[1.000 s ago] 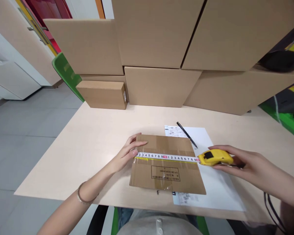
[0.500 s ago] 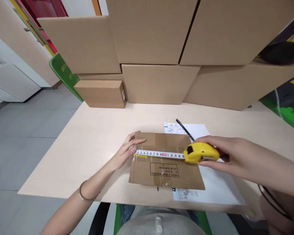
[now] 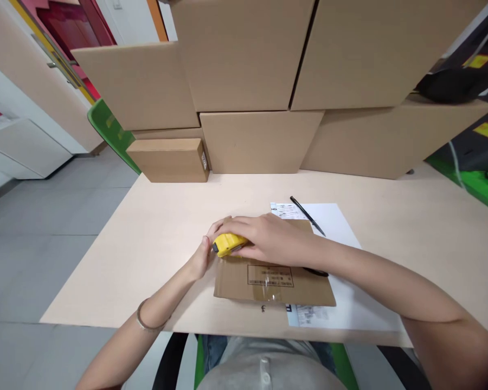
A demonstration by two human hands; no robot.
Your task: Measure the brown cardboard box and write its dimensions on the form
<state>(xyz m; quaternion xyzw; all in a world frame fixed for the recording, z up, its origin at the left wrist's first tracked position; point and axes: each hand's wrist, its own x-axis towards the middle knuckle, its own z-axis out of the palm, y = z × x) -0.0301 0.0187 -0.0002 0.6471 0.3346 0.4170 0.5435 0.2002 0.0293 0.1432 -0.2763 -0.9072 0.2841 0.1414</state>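
A flat brown cardboard parcel (image 3: pixel 276 281) lies on the pale table (image 3: pixel 154 244) in front of me, partly over a white sheet of paper (image 3: pixel 341 303). My right hand (image 3: pixel 268 241) is wrapped over a yellow tape measure (image 3: pixel 226 244) at the parcel's left end. No tape shows outside its case. My left hand (image 3: pixel 203 255) rests at the parcel's left edge, its fingers touching the tape measure's front. A thin bracelet circles my left wrist.
A black pen (image 3: pixel 307 215) lies on the paper behind the parcel. A small cardboard box (image 3: pixel 168 160) and a wall of large boxes (image 3: pixel 260 141) fill the table's back. A green chair (image 3: pixel 111 130) stands at the left. The table's front edge is near my body.
My right hand has carried the tape measure leftward across the parcel to my left hand. The stretched-out tape has drawn back into the case.
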